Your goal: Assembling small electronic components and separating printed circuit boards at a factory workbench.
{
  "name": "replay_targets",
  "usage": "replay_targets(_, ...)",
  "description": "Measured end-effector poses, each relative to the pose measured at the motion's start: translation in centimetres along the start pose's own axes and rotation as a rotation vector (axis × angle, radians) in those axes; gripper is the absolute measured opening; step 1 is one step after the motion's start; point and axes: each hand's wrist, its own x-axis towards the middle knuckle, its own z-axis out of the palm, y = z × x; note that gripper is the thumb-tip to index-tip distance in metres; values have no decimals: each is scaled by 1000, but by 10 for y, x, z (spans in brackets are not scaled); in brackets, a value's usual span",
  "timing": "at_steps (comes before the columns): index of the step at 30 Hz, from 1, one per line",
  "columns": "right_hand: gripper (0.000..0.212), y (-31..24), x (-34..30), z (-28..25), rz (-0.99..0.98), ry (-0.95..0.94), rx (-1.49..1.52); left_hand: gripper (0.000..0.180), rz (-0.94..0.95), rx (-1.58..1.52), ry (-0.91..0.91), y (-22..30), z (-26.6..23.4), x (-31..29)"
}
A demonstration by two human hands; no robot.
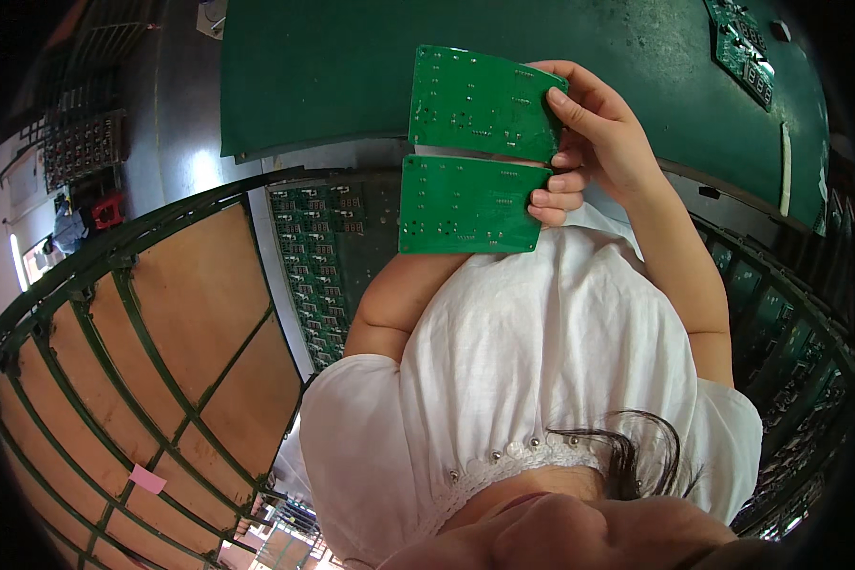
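Toward one o'clock, the right hand [610, 133] is partly closed, its thumb [570, 106] pressing the upper green board [489, 104] and its fingers [564, 182] curled by the lower green board [473, 204]. It holds both by their right edges. The left hand is hidden, so nobody can tell its grip. More boards [320, 271] lie at nine o'clock.

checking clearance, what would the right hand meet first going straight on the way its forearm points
Perhaps the green tabletop: past the two green circuit boards the right hand holds, nothing else shows in that line, though depth is unclear.
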Motion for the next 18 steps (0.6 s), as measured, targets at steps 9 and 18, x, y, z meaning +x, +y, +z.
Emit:
replay_targets(9, 31, 1, 3, -4, -59, -121, 26, 35, -107, 7, -127, 6, -13, 5)
replay_targets(18, 31, -2, 3, -1, -108, -213, 11, 36, -141, -69, -129, 7, -12, -4)
